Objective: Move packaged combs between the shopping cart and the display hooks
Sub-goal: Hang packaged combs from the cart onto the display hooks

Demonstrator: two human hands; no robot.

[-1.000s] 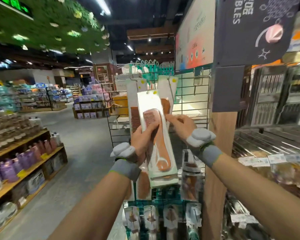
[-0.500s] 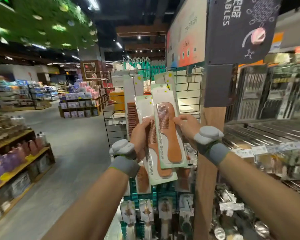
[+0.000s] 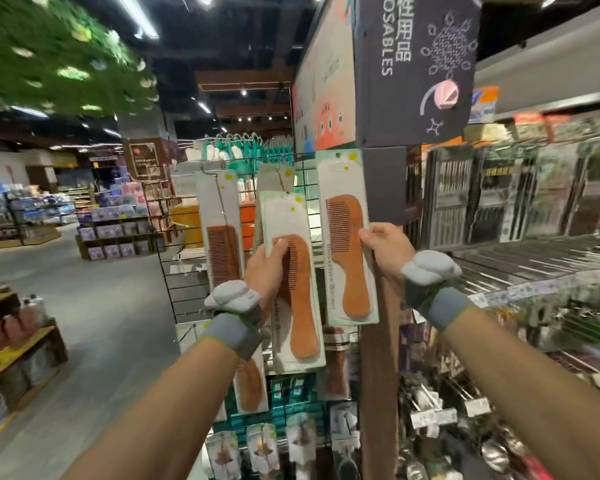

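My left hand (image 3: 265,268) grips a packaged wooden comb (image 3: 297,296) by its left edge, the thumb lying over the front of the pack. Higher and further right, my right hand (image 3: 383,249) pinches a second packaged comb (image 3: 349,251) at its right edge and holds it upright. Both packs are in front of the black wire display grid (image 3: 184,265). A fine-toothed packaged comb (image 3: 220,237) hangs from a hook (image 3: 210,176) on the grid's left side. More comb packs hang behind and below my hands. No shopping cart is in view.
A wooden post (image 3: 378,393) stands just right of the grid, under a dark hanging sign (image 3: 413,64). Wire shelves of cutlery (image 3: 520,258) fill the right side. Small packaged items (image 3: 264,448) hang low on the grid. An aisle floor (image 3: 94,306) and product shelves (image 3: 18,344) lie to the left.
The two comb packs, overlapped a second ago, have come apart. My right hand carried its pack up and to the right, while my left hand kept the other pack lower.
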